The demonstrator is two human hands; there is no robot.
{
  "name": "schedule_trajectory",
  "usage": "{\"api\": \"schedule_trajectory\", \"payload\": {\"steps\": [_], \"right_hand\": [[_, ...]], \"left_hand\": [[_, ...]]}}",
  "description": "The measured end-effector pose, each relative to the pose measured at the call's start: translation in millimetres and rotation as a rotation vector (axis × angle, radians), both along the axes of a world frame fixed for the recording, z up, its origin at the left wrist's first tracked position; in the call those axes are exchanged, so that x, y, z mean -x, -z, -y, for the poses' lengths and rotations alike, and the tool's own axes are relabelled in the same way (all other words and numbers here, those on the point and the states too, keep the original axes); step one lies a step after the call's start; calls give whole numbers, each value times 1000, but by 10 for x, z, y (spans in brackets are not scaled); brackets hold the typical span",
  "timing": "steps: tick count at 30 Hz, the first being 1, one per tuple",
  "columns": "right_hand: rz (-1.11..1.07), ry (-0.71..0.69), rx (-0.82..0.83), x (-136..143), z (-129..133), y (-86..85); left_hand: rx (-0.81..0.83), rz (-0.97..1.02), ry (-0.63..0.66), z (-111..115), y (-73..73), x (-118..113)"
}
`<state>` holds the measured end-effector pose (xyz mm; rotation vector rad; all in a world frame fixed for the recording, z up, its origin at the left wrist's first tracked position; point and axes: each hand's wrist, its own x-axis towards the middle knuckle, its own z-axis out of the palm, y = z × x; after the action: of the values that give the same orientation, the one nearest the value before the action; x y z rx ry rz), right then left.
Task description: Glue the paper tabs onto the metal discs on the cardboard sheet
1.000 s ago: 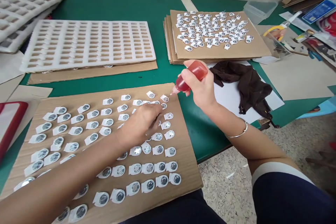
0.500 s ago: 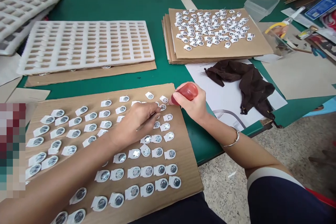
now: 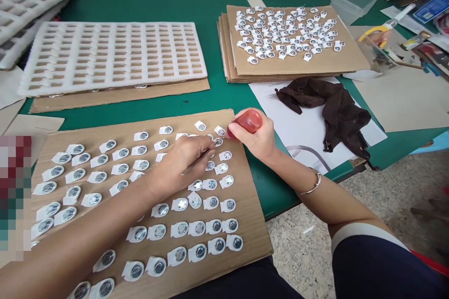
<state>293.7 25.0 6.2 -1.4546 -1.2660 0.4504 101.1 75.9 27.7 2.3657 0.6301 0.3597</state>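
Note:
My left hand (image 3: 185, 153) is closed on a slim metal tool, which looks like tweezers (image 3: 194, 162), near the far right corner of a cardboard sheet (image 3: 254, 238). Several rows of small round metallic discs on white tabs (image 3: 234, 243) lie across that sheet. In my right hand (image 3: 263, 142) is a translucent red squeeze bottle (image 3: 250, 120), tilted with its tip down to the left. The tip is close to a disc (image 3: 218, 141) beside my left fingertips; whether they touch I cannot tell. My left hand and forearm cover part of the rows.
A white foam tray (image 3: 115, 53) with many slots rests on cardboard at the back left. Stacked cardboard (image 3: 252, 66) at the back right carries more discs. A dark brown cloth (image 3: 342, 114) lies on white paper, with yellow-handled scissors (image 3: 373, 32) beyond it.
The view has shifted very slightly. Both hands hold the same things in nearly the same place, and the discs have not visibly moved.

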Motion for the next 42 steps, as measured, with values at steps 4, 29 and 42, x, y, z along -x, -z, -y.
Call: {"api": "schedule_trajectory", "payload": {"steps": [4, 29, 42], "right_hand": [[18, -18, -16, 0, 6, 17], [113, -94, -31, -1, 54, -33], [120, -100, -38, -3, 44, -34]], "left_hand": [[15, -12, -5, 5, -9, 2], [24, 6, -4, -7, 15, -6], [22, 19, 6, -15, 21, 9]]}}
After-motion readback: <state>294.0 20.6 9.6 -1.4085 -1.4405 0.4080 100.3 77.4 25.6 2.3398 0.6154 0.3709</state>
